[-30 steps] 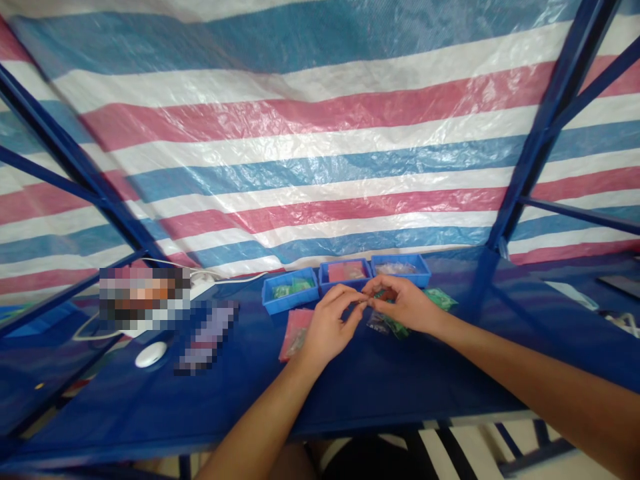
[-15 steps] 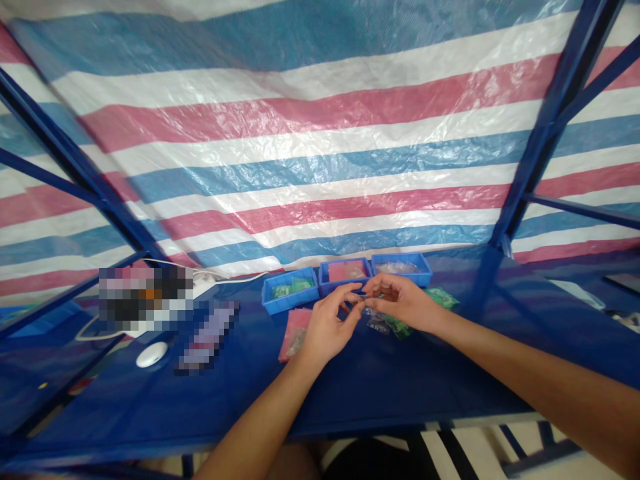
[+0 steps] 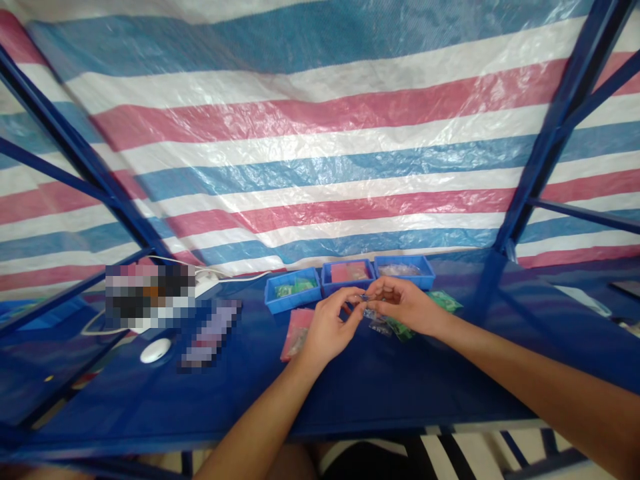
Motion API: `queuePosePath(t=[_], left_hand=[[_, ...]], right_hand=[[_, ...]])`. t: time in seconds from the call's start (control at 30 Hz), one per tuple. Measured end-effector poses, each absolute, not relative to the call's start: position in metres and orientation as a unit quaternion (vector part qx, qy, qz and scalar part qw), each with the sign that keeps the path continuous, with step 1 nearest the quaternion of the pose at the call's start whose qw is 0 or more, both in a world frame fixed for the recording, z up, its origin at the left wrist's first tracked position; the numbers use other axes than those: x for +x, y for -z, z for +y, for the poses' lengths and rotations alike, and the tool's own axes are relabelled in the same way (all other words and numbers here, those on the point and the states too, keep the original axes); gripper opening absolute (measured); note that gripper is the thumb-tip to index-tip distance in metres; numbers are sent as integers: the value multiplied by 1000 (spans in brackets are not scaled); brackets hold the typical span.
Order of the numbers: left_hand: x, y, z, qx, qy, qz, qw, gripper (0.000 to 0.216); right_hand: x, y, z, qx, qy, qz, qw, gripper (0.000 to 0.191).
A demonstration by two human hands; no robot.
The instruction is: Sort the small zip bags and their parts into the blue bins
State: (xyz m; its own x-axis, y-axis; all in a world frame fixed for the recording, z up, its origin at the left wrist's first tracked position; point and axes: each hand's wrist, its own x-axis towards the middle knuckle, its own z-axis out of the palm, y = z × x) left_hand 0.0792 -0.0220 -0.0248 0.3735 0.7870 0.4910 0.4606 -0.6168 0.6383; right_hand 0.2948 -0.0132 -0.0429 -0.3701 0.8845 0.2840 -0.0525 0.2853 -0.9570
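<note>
My left hand (image 3: 334,327) and my right hand (image 3: 403,303) meet above the table, thumbs and fingers pinched close together. Between them is a small clear plastic bag (image 3: 369,311), partly covered by the fingers; its contents are too small to make out. Below my right hand lie another clear bag (image 3: 381,327) and a green packet (image 3: 401,330) on the table. Left of my left wrist lies a pink packet (image 3: 297,333), partly hidden by the hand. A second green packet (image 3: 446,301) rests beyond my right wrist.
Along the back stand a blue bin with green packets (image 3: 273,308), a blue bin with pink packets (image 3: 325,288) and a blue bin with clear bags (image 3: 431,280). A white round object (image 3: 155,351) and a power strip cable (image 3: 245,279) lie left. Blue posts (image 3: 535,173) flank the table (image 3: 400,393).
Both hands hold nearly the same pinched pose around the clear bag, with small finger shifts. The whole view has shifted slightly, things appearing a little further right.
</note>
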Motion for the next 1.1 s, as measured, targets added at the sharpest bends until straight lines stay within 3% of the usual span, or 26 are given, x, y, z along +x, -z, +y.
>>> queuePosePath(t=[0.77,1.1], left_hand=[[78,28,-20,818,-398,367,193,26],[79,35,-19,779,-438,382,233,22]], right_hand=[[293,44,-11,-314,-515,-640,476,31],[290,46,-10,-356,-502,-568,546,41]])
